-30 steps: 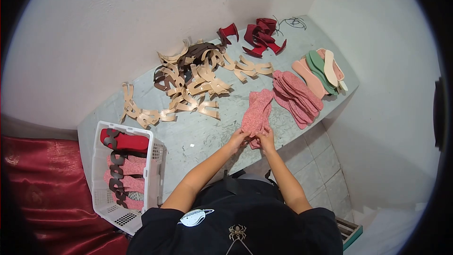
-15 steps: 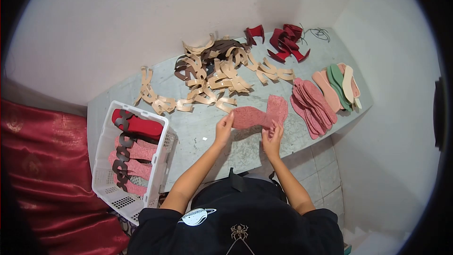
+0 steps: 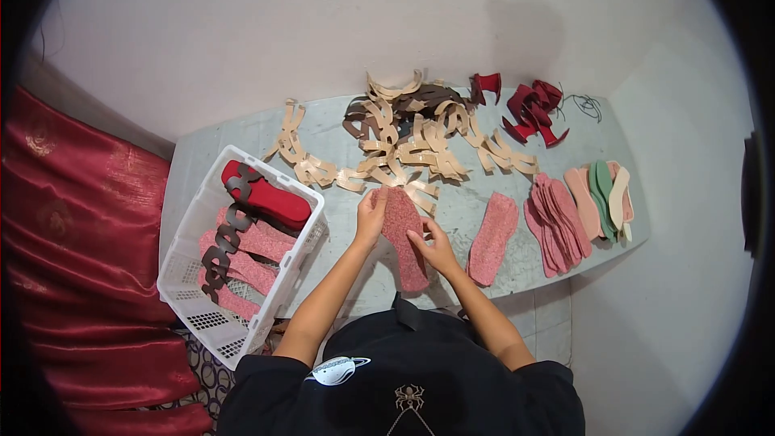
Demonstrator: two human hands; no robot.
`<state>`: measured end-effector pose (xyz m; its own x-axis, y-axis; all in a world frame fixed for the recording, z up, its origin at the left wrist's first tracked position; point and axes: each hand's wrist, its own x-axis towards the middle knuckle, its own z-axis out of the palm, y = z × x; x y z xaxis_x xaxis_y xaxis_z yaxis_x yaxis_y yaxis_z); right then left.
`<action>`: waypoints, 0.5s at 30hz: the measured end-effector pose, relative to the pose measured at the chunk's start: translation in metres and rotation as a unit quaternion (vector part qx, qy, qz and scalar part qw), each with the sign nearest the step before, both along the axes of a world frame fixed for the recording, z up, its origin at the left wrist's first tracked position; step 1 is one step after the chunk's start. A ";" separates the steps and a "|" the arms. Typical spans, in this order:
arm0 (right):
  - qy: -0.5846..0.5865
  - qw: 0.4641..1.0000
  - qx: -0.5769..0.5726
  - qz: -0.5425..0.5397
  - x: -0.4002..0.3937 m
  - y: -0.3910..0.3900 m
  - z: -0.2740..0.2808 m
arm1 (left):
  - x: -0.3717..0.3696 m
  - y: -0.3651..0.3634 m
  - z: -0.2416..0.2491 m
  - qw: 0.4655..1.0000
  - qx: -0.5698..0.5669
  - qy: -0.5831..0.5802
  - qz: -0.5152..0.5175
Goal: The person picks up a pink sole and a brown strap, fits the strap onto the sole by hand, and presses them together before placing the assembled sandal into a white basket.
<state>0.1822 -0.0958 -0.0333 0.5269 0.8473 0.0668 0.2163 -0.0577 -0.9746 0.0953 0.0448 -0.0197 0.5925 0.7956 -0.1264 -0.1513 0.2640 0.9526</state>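
Note:
Upright in front of me is a pink speckled insole, its wide end at the top and its narrower end toward my body. My left hand grips it by the upper left edge. Along the right edge, at its middle, my right hand pinches it with thumb and fingers. Another pink insole lies on the table just right of my right hand. Beige sandal straps spread across the table beyond the held insole, some close to its top end.
At left stands a white plastic basket with pink soles, dark straps and a red sandal. Stacked pink insoles and green insoles lie at right. Red heel pieces and dark straps sit at the back.
The held insole has swung from sideways to upright. The second pink insole, earlier by my right hand, now lies apart on the table. The whole view has shifted somewhat.

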 end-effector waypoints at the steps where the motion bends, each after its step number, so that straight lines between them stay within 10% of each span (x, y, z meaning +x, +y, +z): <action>1: 0.013 0.999 -0.006 0.032 0.001 0.005 0.000 | 0.000 0.004 -0.003 1.000 0.019 0.003 -0.009; 7: 0.248 0.967 0.058 0.019 0.008 0.037 -0.008 | -0.002 0.015 0.003 0.998 -0.004 -0.044 -0.040; 15: 0.226 0.968 0.010 0.109 0.044 0.096 -0.001 | -0.009 0.063 0.010 0.998 -0.022 -0.020 -0.049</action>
